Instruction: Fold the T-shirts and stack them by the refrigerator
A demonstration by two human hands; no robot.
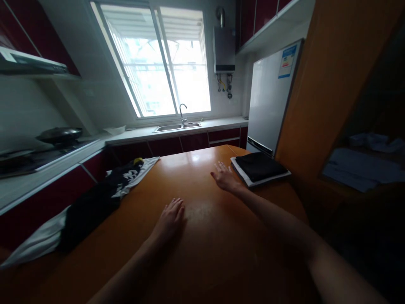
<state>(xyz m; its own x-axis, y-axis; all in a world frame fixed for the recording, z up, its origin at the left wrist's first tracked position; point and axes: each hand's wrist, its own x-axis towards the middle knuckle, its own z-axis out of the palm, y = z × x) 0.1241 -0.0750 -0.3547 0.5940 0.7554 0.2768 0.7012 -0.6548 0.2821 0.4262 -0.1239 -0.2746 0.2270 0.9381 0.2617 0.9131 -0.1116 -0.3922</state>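
Observation:
My left hand [171, 217] is over the middle of the wooden table [202, 245], its fingers stretched out and holding nothing. Farther forward and to the right, my right hand [224, 177] is spread, also with nothing in it, just left of a stack of folded clothes [261, 166]. A black folded piece tops that stack, with white cloth under it. Along the table's left edge lie unfolded shirts [104, 198], black with a white print and white, partly hanging over the side. Whether either palm touches the tabletop I cannot tell.
Beyond the table runs a counter [142, 134] with a sink [175, 127] and tap under a window. A wok [60, 135] sits on the stove at left. At right stand a fridge [270, 97] and an orange-brown wooden panel [335, 93]. Bluish cloth [351, 169] lies at far right.

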